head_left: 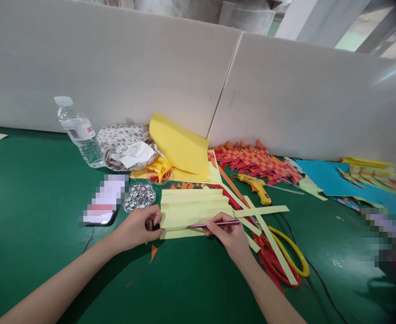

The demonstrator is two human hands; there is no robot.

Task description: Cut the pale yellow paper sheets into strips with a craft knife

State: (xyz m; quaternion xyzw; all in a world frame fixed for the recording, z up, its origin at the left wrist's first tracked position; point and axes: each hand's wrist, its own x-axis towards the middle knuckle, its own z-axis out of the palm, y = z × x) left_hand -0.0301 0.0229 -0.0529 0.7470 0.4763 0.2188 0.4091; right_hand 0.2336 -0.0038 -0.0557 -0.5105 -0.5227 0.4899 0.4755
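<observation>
A pale yellow sheet of paper [191, 218] with crosswise folds lies on the green table in front of me. My left hand [144, 227] is closed at its left edge, thumb and fingers pinching the paper; a small dark patch between the fingers cannot be made out. In my right hand [227, 229] is a slim dark-red pencil [198, 225], its tip resting on the sheet near a fold. Pale yellow paper strips [275, 245] lie crossed to the right, over large scissors [294, 252] with red and yellow handles.
A yellow glue gun [257, 186] lies beyond the strips. Behind it are piled red-and-orange woven paper pieces [255, 159]. To the left are a bag of googly eyes [140, 197], a phone [105, 200] and a water bottle [81, 132]. A partition [117, 67] stands along the back.
</observation>
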